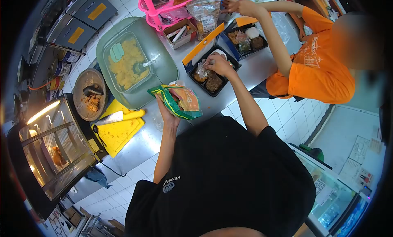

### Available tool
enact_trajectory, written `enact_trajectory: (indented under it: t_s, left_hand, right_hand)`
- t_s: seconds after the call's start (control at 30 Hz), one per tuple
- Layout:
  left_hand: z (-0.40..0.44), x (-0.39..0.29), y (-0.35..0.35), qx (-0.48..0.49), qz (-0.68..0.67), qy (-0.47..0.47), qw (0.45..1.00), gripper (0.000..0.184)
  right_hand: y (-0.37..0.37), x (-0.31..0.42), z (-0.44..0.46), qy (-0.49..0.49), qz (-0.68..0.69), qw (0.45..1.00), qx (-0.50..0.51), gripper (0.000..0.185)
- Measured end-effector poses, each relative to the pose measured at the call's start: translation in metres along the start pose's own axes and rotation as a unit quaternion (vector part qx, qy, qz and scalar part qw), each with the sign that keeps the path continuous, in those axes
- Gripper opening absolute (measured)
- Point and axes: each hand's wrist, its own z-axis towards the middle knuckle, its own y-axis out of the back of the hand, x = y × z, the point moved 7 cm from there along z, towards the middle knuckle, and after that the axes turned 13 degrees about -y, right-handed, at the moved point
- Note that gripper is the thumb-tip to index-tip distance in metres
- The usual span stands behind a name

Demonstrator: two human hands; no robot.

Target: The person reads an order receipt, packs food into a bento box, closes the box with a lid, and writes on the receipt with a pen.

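My left hand (167, 115) grips a green and yellow food packet (191, 113) with an orange label, holding it up over the metal counter. Out to the right, my right hand (220, 65) reaches into a black meal box (210, 94), its fingers pinched at a small clear plastic sachet (201, 71). Brown food pieces and something white lie in the box compartments. Behind it stands the box's raised lid, with an orange strip (203, 44). A second filled meal box (247, 53) sits just beyond, near a co-worker in an orange shirt (319, 65).
On the counter (152, 130) are a green tub (163, 75) of yellow food, a bowl (77, 102), and a knife (111, 118) on a yellow cutting board (118, 141). A lit display warmer (49, 149) stands left. A pink rack (154, 21) and clear bag (203, 12) stand behind.
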Motion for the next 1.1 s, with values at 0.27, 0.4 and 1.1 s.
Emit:
enact_trajectory:
  t_s: [0.27,0.4,1.1]
  left_hand:
    - [-0.003,-0.007,-0.001,0.000,-0.006,-0.006,1.000,0.069]
    - [0.003,-0.006,-0.001,0.003,0.003,-0.007,1.000,0.070]
    - [0.001,0.018,-0.031,0.043,0.063,0.011,0.997,0.061]
  right_hand:
    - [0.053,-0.026,-0.034,-0.033,0.227,0.972,0.049,0.021]
    - [0.047,-0.079,-0.022,-0.118,0.301,0.930,0.174,0.019]
    - [0.047,0.157,-0.136,0.110,0.198,0.970,0.085,0.023]
